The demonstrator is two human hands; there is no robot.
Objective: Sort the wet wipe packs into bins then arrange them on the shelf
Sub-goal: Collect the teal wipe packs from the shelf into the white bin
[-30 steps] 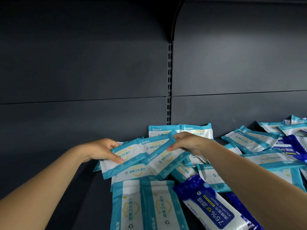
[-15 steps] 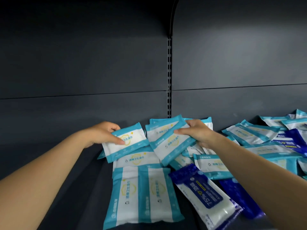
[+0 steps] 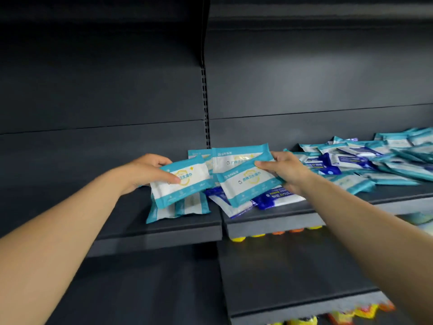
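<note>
My left hand (image 3: 147, 171) grips a teal-and-white wipe pack (image 3: 185, 181) by its left end, thumb on its face, lifted a little above the shelf (image 3: 164, 228). My right hand (image 3: 284, 171) pinches a second teal-and-white pack (image 3: 246, 184) at its upper right corner and holds it tilted. Two more teal packs (image 3: 225, 156) stand behind, against the back panel. Under the held packs lie teal packs (image 3: 178, 207) and blue alcohol wipe packs (image 3: 276, 198).
A loose heap of teal and blue packs (image 3: 365, 160) covers the right part of the shelf. The shelf's left part is bare dark metal. Lower shelves (image 3: 293, 299) show yellow and orange goods at their front edges. A slotted upright (image 3: 205, 109) splits the back panel.
Both hands have lifted their teal packs off the pile and drawn them toward me. The view has pulled back and dropped, so the shelf's front edge and lower shelves now show.
</note>
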